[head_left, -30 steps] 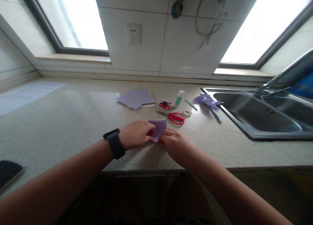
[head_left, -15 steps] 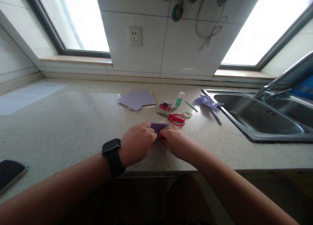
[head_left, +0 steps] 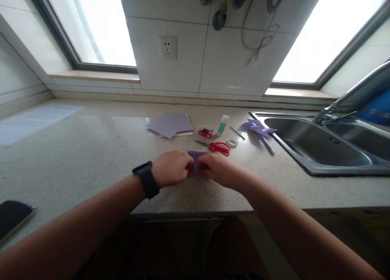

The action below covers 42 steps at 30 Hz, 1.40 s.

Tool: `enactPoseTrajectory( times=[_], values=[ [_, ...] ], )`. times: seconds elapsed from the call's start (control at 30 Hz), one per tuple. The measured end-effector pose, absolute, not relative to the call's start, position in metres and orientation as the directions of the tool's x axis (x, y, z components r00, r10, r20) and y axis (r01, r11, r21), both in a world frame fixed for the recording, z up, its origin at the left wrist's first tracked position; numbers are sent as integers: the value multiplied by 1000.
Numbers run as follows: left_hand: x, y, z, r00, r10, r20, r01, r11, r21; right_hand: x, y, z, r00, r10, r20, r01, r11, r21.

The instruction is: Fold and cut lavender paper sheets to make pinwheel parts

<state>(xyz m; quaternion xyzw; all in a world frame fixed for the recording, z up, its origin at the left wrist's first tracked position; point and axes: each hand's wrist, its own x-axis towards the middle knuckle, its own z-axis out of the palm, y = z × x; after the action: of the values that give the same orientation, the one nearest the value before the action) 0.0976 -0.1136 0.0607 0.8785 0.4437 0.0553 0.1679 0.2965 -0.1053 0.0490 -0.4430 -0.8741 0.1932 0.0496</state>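
Between my hands, near the counter's front edge, is a small piece of purple paper [head_left: 196,163] that looks folded. My left hand [head_left: 174,166], below a dark watch, grips its left side with curled fingers. On the right side my right hand [head_left: 219,169] pinches it. My fingers hide much of the paper. Just beyond lie red-handled scissors [head_left: 218,147], blades pointing left, and a roll of tape [head_left: 232,143]. Farther back are a small red box [head_left: 206,132], a glue stick [head_left: 223,125] standing with its white cap up, and a thin green stick [head_left: 237,133].
Purple sheets [head_left: 170,125] lie stacked behind the hands. A purple paper pinwheel [head_left: 257,128] on a stick rests against the rim of the steel sink [head_left: 307,170]. At far left are a printed sheet [head_left: 36,119] and a dark phone-like object [head_left: 14,217].
My two hands have shifted slightly on the purple paper, with a vertical strip of it now showing between them. My left wrist has turned. The view has moved a little.
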Motion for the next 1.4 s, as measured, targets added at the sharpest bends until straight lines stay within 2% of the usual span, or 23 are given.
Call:
enactPoseTrajectory(
  times=[0.1,0.2,0.43,0.5,0.67,0.8,0.9,0.97,1.03,1.1,1.2,1.3,1.4],
  values=[
    [99,-112,61,587,807,-60,769,-534,351,298,-121,37,-621,780,74,723,606,-332],
    [98,-107,60,599,796,-86,759,-530,378,297,-135,30,-658,740,140,700,669,-249],
    [94,-108,60,613,787,-69,753,-556,351,284,-142,44,-636,769,64,761,639,-110],
    [95,-115,60,607,794,-15,759,-575,305,282,-140,45,-623,781,46,773,623,-120],
    [100,-128,58,674,730,115,722,-684,108,286,-129,42,-605,794,53,765,599,-239],
    [102,-126,55,666,738,108,730,-675,111,290,-119,41,-587,808,49,757,570,-319],
    [101,-121,53,643,759,101,737,-649,188,292,-119,41,-591,803,77,739,578,-346],
    [100,-117,52,628,774,81,737,-624,261,293,-124,39,-614,779,127,726,620,-296],
    [99,-112,52,619,783,57,734,-603,311,294,-130,37,-647,746,159,721,666,-192],
    [98,-108,52,624,781,42,728,-599,332,293,-134,36,-675,723,149,717,690,-97],
    [97,-103,53,627,779,22,720,-590,364,291,-134,37,-697,712,85,712,701,-34],
    [95,-104,53,626,780,19,718,-585,376,288,-130,39,-724,689,30,690,724,27],
    [95,-112,55,632,771,84,722,-624,299,286,-127,40,-728,685,30,686,727,37]
  ],
)
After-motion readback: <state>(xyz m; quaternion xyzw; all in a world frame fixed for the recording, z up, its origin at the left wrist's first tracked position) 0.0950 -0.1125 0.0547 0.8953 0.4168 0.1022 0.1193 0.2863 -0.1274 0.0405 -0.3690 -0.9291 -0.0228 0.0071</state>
